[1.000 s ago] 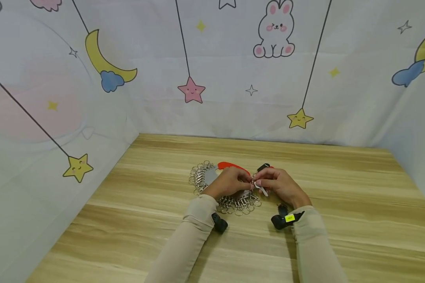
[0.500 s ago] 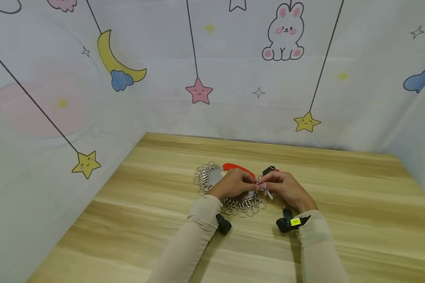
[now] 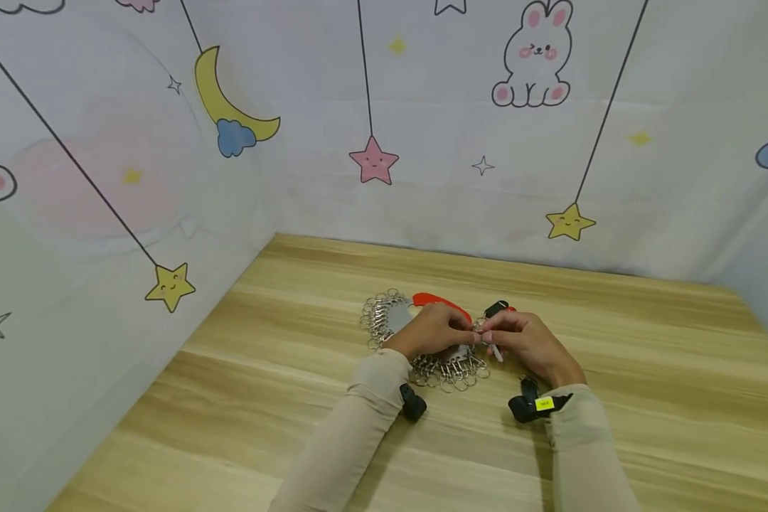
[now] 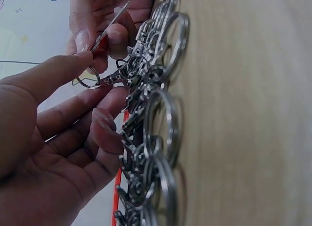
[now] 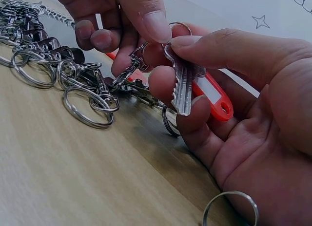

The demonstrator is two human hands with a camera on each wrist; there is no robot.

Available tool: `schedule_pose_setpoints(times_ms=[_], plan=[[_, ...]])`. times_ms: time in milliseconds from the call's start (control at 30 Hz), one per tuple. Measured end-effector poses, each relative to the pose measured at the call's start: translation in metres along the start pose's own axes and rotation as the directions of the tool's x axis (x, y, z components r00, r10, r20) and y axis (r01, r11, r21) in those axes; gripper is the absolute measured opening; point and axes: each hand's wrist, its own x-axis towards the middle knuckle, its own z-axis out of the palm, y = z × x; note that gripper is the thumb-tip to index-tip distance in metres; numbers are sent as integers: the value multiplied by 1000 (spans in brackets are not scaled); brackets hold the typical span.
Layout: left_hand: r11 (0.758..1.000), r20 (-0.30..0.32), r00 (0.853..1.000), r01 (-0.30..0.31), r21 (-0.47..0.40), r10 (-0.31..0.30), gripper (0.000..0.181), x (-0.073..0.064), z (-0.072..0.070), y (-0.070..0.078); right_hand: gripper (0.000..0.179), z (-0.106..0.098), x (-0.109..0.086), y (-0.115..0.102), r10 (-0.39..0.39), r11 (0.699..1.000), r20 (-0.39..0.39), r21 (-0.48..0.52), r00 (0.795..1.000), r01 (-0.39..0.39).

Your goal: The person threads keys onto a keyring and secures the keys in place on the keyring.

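Observation:
My left hand pinches a split ring between thumb and fingers; the ring joins a swivel clasp. My right hand pinches the head of a silver key, its toothed blade pointing down. A red key tag with a pale label lies behind the key against the right fingers. The fingertips of both hands meet at the ring, and cover part of it. Under and beside the left hand is a grey rounded plate with a red handle, its edge lined with several clasps and rings.
Just beyond the right hand lies a black fob-like object with a bit of red beside it. A loose-looking ring shows below the right palm. The wooden table meets printed fabric walls at the back and sides.
The whole head view has shifted, so everything sits farther right. The right thumb covers more of the key's head, and the key points more steeply down. Both hands keep their hold.

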Motion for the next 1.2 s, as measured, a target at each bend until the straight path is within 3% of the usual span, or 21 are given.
schedule_pose_setpoints(times_ms=[333, 633, 900, 1200], plan=[[998, -5, 1000, -20, 56, 20, 11, 2, 2, 0, 22, 0, -1, -1, 15, 999, -41, -27, 999, -16], [1000, -14, 1000, -11, 19, 11, 11, 1, 2, -1, 24, 1, 1, -3, 15, 999, -2, 49, 1000, -14], [999, -12, 1000, -28, 16, 28, 11, 7, 1, 3, 24, -4, 1, -7, 21, 999, -13, 37, 1000, -21], [998, -22, 999, 47, -31, -47, 13, 4, 4, 2, 21, -3, -2, -6, 20, 998, 22, 59, 1000, -21]])
